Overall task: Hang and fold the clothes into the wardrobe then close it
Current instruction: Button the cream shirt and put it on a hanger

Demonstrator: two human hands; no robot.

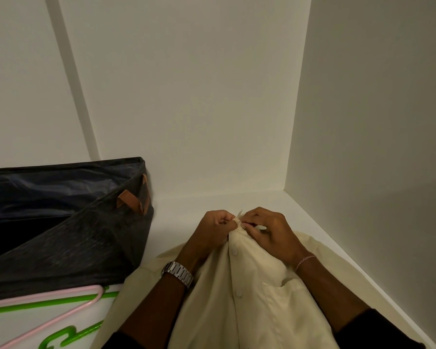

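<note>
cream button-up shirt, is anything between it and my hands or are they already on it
Nothing visible stands between them. Both the left hand and the right hand already pinch the cream button-up shirt at its collar. The pink plastic hanger and green plastic hanger lie off to the left, beside the dark fabric storage bin.

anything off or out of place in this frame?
Nothing damaged or spilled. Both hands, left hand and right hand, pinch the collar of the cream shirt lying on the white shelf. The dark storage bag sags, slumped open. The pink hanger and green hanger lie loose beside it, unused.
</note>
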